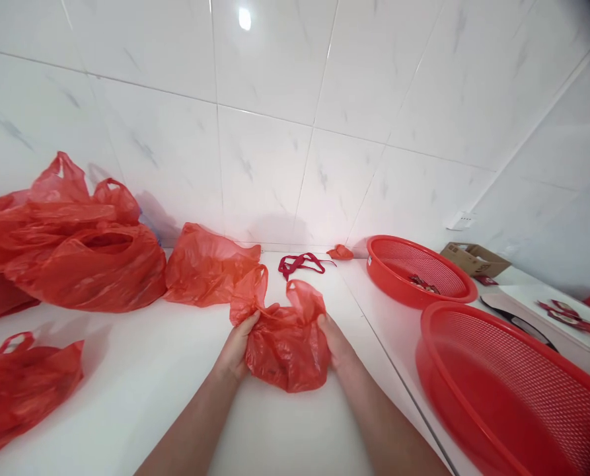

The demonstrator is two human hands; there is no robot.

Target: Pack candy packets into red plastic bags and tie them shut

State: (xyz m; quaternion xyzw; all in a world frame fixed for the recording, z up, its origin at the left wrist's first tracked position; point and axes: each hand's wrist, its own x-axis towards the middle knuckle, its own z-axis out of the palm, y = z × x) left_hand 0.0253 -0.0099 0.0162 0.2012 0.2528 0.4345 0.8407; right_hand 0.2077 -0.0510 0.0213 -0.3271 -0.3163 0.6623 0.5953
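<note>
1. While the left hand [238, 347] grips the near left side of a thin, translucent red plastic carrier bag [292, 350], the right hand [340, 344] grips its right side; thumbs in view, most fingers hidden behind plastic.
2. Bag sits front-centre over the glossy white tabletop [150, 383], loop handles up. Contents hidden; can't tell if its base touches the surface.
3. Its left handle overlaps a flattened red plastic bag [203, 268] in view; boundary hard to read.
4. Left: bulky heap of red plastic bags [101, 264], cut by frame edge, covering most of a bluish item [150, 228]. Nearer, a crumpled red bag [24, 387], also cut off.
5. Behind the held bag, near the wall: tangled dark-red strap [302, 264], small crumpled red scrap [340, 252].
6. Right: round red plastic mesh basket [391, 281], small unclear items inside. Nearer, a larger-looking red mesh basket [436, 390] runs off frame, partly blocking a dark-edged flat object [517, 324].
7. Beyond: open brown cardboard box [476, 260], blurred red-handled tools [572, 317].
</note>
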